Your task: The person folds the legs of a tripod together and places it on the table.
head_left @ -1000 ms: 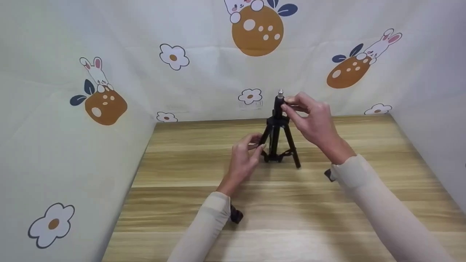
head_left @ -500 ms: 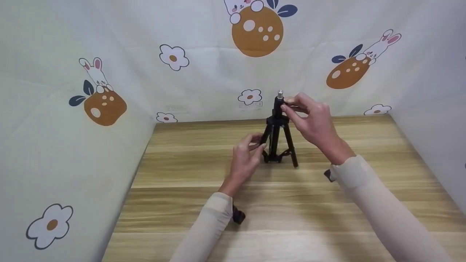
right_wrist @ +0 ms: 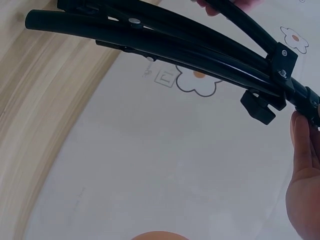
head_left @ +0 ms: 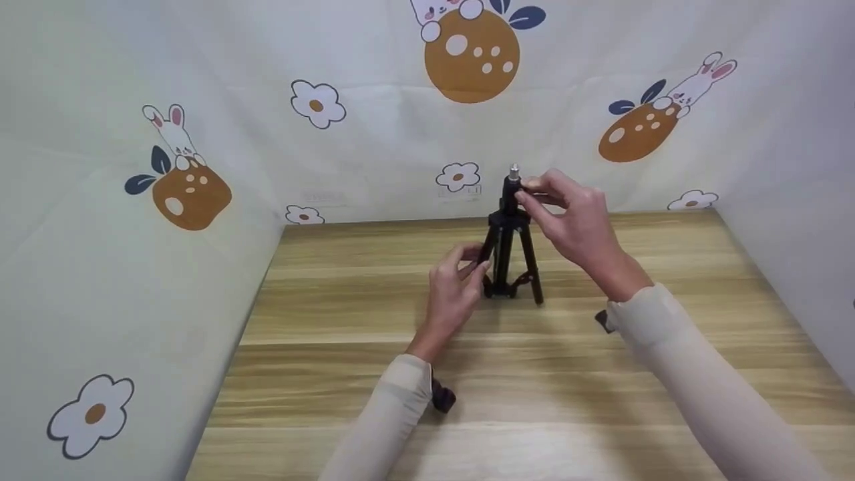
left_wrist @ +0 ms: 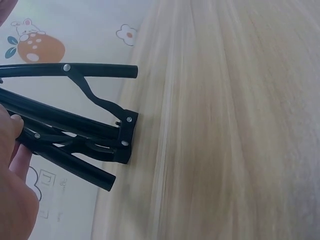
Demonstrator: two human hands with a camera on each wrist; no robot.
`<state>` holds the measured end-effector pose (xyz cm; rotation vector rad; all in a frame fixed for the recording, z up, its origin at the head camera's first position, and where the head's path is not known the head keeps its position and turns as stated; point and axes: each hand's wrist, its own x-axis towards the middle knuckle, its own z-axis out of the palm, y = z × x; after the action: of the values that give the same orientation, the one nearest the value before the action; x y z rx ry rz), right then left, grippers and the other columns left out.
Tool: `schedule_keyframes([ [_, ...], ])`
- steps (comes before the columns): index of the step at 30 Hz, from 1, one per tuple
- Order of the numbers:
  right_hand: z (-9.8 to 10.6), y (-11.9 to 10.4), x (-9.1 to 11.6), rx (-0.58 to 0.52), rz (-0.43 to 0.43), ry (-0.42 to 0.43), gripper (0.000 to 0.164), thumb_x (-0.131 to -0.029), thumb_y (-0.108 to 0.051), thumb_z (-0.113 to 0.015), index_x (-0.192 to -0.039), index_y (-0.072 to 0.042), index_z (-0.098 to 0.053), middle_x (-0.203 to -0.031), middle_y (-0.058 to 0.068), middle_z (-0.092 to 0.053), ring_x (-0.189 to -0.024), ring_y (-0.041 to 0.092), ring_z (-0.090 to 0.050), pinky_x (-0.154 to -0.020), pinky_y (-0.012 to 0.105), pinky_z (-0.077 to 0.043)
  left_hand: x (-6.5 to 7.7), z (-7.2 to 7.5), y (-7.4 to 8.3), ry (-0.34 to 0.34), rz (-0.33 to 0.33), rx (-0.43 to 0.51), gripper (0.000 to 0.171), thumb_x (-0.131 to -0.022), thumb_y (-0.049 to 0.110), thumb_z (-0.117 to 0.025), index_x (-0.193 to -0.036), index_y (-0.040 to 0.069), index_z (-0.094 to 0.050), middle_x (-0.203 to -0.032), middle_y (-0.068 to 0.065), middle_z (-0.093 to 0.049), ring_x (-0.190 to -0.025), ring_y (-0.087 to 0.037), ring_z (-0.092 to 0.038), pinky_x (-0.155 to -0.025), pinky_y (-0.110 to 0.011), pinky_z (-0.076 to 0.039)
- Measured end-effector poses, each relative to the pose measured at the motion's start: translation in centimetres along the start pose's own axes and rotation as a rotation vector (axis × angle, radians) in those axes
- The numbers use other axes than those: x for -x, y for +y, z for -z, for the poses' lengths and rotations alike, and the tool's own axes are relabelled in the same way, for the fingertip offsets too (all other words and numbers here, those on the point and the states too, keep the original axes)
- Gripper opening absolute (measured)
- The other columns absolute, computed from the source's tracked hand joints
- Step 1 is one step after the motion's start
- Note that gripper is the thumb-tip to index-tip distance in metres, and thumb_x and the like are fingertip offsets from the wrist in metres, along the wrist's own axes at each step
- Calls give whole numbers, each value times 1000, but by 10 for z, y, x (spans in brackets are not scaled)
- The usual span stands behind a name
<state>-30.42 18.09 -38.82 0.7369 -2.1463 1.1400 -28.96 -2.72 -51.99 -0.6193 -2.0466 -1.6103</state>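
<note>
A small black tripod (head_left: 505, 257) with a silver screw (head_left: 514, 172) on top stands upright near the back of the table in the head view. My left hand (head_left: 449, 294) pinches its left leg between thumb and fingers; the left wrist view shows that hand (left_wrist: 17, 195) at the left edge. Higher up, my right hand (head_left: 578, 217) pinches the top of the column just below the screw. Folding braces link the partly spread legs to a lower bracket (left_wrist: 128, 135). In the right wrist view a black knob (right_wrist: 258, 106) sticks out below the leg joint.
The wood-grain table (head_left: 347, 381) is bounded at the back and sides by pale cloth (head_left: 374, 140) printed with rabbits, oranges and flowers. Beneath each sleeve cuff a dark wrist device (head_left: 443, 397) shows.
The tripod's legs have drawn slightly inward, the right leg's foot shifting left. My left hand has moved a little to the right with the left leg. My right hand keeps its place.
</note>
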Motion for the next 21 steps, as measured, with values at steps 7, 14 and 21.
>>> schedule_keyframes([
  [7, 1, 0, 0, -19, -14, 3, 16, -101, -16, -78, -111, -3, -75, -115, 5, -84, -107, 18, -81, -93, 16, -63, 0, -3, 0, 19, 1, 3, 24, -97, -4, -76, -121, 0, -72, -112, -16, -77, -109, -24, -76, -99, -23, -64],
  [14, 1, 0, 0, -9, -21, 0, 16, -102, -17, -77, -110, -3, -75, -117, 5, -83, -109, 17, -81, -94, 16, -63, -1, -5, -1, 28, 14, 9, 24, -96, -4, -77, -120, -2, -71, -113, -17, -76, -110, -26, -75, -100, -24, -64],
  [21, -1, 0, -1, -13, -20, 3, 17, -101, -17, -78, -110, -3, -75, -115, 5, -84, -106, 17, -81, -94, 16, -63, -1, -7, -2, 42, 2, 57, 25, -96, -7, -76, -120, -3, -70, -115, -18, -75, -110, -28, -74, -100, -26, -65],
])
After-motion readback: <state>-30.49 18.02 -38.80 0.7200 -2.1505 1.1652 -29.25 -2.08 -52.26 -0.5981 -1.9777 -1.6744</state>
